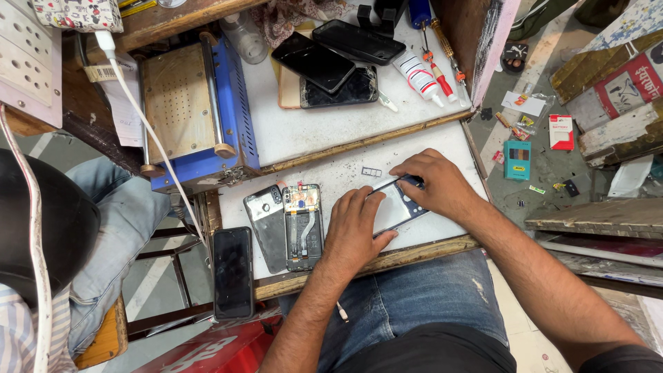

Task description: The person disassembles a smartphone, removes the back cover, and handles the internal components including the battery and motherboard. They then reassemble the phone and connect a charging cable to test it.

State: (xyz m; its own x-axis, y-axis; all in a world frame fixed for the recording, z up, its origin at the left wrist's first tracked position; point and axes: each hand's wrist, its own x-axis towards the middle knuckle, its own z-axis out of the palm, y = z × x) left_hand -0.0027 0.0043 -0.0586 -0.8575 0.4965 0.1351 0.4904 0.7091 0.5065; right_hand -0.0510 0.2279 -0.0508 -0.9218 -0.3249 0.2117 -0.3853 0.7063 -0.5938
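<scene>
Forearms come up from the bottom edge and meet over the white work board [428, 148] on your lap. Far left, a blue box-shaped machine [197, 110] sits on the upper bench, with a white cable [148, 124] trailing across it. Below it, a dark phone [233, 271] lies face up at the board's left edge. Next come a grey back cover [266, 224] and, just beside it, an opened phone body [302, 224] showing its insides.

Your left hand [356, 231] lies palm down, fingers spread and pressed flat on the left part of a phone panel [397, 207], thumb tucked along its lower edge; it pins the panel rather than closing round it. The wrist is straight, the forearm running down toward your jeans.

The panel lies flat on the board, tilted up to the right, between your two hands.

Your right hand [431, 183] arches over the panel's upper right end, knuckles raised, fingers curled in a pinch on a thin dark tool [387, 186] that slants across the panel's top edge. That forearm angles away to the lower right.

Above, on the upper bench, lie stacked dark phones [331, 59] and a small glue bottle [418, 72].
</scene>
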